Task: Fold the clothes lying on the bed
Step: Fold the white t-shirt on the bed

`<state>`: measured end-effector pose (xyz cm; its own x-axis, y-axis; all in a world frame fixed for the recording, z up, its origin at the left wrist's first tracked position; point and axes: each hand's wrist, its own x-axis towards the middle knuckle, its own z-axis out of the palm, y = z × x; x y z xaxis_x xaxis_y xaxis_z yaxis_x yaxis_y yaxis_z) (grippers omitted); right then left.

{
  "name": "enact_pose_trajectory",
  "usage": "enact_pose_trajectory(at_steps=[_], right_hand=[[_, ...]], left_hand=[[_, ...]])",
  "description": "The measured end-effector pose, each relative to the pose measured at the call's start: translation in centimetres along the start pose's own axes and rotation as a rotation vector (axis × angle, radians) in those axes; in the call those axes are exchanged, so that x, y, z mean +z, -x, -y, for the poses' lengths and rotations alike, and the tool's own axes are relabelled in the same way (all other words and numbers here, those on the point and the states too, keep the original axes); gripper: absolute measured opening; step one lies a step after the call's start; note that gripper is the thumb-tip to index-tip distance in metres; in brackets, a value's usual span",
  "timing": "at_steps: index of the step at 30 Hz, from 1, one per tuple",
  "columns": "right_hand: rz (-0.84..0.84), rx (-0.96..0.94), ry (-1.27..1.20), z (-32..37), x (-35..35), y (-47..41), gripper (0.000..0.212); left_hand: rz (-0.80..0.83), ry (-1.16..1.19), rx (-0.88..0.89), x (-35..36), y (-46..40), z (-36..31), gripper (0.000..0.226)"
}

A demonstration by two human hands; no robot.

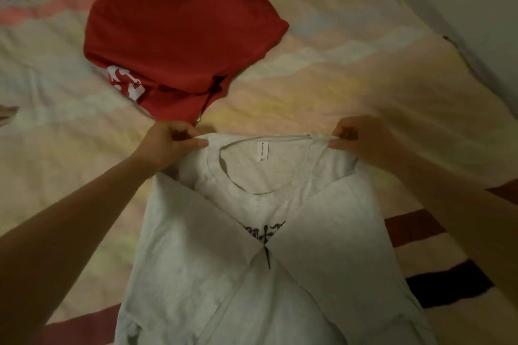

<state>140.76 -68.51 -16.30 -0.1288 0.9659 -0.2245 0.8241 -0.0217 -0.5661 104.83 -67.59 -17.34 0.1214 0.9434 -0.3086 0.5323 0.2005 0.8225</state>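
A grey shirt (280, 246) lies face up on the bed (364, 78), both sides folded inward so they cross over its black print (263, 230). The left hand (168, 145) and right hand (361, 140), set apart, each pinch a shoulder beside the collar. A folded red shirt (173, 36) lies beyond, near the left hand.

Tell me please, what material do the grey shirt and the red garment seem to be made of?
Grey shirt: probably soft cotton jersey, matte and heathered; it creases and drapes limply. Red garment: likely thicker knit, perhaps fleece, matte; it lies in bulky, rounded folds.
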Motion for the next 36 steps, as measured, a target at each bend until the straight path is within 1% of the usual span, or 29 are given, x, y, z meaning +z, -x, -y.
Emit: enact_pose_trajectory(at_steps=[2,3,5,8,11,12,13,14,15,19,21,24,28,31,33,35,36], right_hand=[[-0.035,-0.030,0.005,0.6,-0.6,1.7,0.028],[-0.050,-0.037,0.017,1.0,-0.9,2.9,0.025],[-0.082,-0.084,0.066,1.5,-1.3,5.5,0.018],[-0.093,-0.224,0.116,1.4,-1.2,10.0,0.017],[-0.097,-0.298,0.068,1.1,-0.6,14.1,0.028],[-0.117,-0.323,0.080,1.1,-0.2,15.3,0.029],[-0.141,-0.344,0.113,1.1,0.2,16.4,0.026],[-0.156,-0.358,0.144,1.1,0.7,17.5,0.025],[-0.162,-0.367,0.169,0.9,1.3,18.6,0.024],[-0.121,-0.361,0.183,0.1,3.5,22.9,0.024],[-0.096,-0.390,0.214,-0.1,4.4,25.2,0.025],[-0.060,-0.457,0.292,-0.9,5.8,28.1,0.025],[-0.049,-0.432,0.387,-1.9,7.5,30.5,0.019],[0.015,-0.374,0.445,-2.3,8.5,31.2,0.022],[0.060,-0.354,0.432,-2.0,8.6,31.2,0.024],[0.005,-0.298,0.360,-0.7,8.3,30.8,0.031],[-0.048,-0.270,0.353,0.5,8.2,30.3,0.040]], left_hand=[[-0.015,0.091,-0.002,-0.5,1.6,-0.7,0.009],[-0.011,0.127,0.011,-0.8,2.5,-0.9,0.009],[0.013,0.113,0.065,-1.1,4.8,-1.3,0.010],[0.053,-0.017,0.165,-1.4,9.0,-1.5,0.010],[0.058,-0.140,0.284,-1.4,13.1,-0.9,0.011],[0.070,-0.190,0.313,-1.3,14.2,-0.5,0.005],[0.075,-0.259,0.342,-1.3,15.4,-0.2,0.011],[0.080,-0.334,0.375,-1.1,16.6,0.2,0.027],[0.087,-0.395,0.395,-0.7,17.7,0.7,0.036],[0.117,-0.513,0.477,0.8,22.0,2.7,0.043],[0.149,-0.551,0.471,1.5,24.1,3.7,0.046],[0.189,-0.617,0.449,2.9,26.9,5.0,0.046],[0.214,-0.665,0.408,5.1,29.5,6.5,0.033],[0.220,-0.661,0.358,6.7,30.5,7.5,0.034],[0.213,-0.684,0.401,7.1,30.5,7.3,0.036],[0.142,-0.700,0.507,7.2,29.8,6.4,0.038],[0.082,-0.713,0.536,7.2,29.2,5.9,0.041]])
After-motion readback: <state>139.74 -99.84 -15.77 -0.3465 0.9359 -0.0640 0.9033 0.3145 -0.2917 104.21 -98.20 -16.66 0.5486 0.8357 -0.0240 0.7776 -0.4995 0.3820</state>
